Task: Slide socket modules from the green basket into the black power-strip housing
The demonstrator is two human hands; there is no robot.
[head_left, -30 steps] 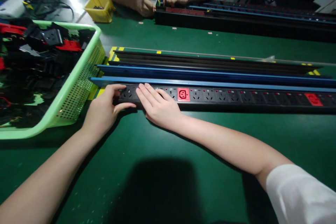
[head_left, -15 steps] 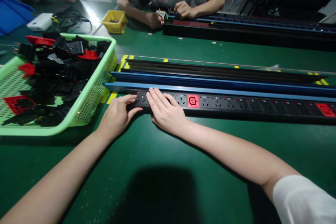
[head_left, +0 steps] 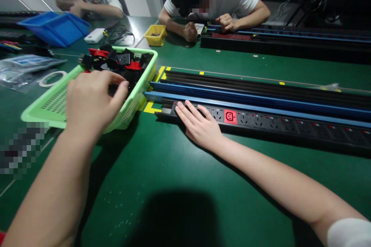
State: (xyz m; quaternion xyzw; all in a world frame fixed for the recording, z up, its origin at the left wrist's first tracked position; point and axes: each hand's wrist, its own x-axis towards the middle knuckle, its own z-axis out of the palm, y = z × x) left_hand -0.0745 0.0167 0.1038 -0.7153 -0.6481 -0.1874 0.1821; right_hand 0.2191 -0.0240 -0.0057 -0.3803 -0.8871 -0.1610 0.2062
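Observation:
My left hand [head_left: 92, 100] is raised over the light green plastic basket [head_left: 31, 115], its thumb and index finger curved with a gap between them. The other fingertips are hidden, and I see nothing held. In the basket lies a heap of black and red socket modules [head_left: 124, 58]. My right hand [head_left: 201, 125] rests flat on the left part of a long black power strip [head_left: 257, 123], fingers stretched out. A red socket [head_left: 230, 117] sits among the black ones. At its left end, the strip's channel [head_left: 165, 111] lies bare.
Blue-edged rails [head_left: 261, 106] lie behind the strip, by yellow tape marks. Across the table a co-worker's hands [head_left: 227, 22] are at another long strip [head_left: 278, 50]. A yellow box [head_left: 155, 35], a blue bin [head_left: 55, 29] and a tape roll [head_left: 52, 79] stand around the basket.
My left hand has left the strip's end and moved left over the basket. My right hand still lies on the strip. The view has turned to the left.

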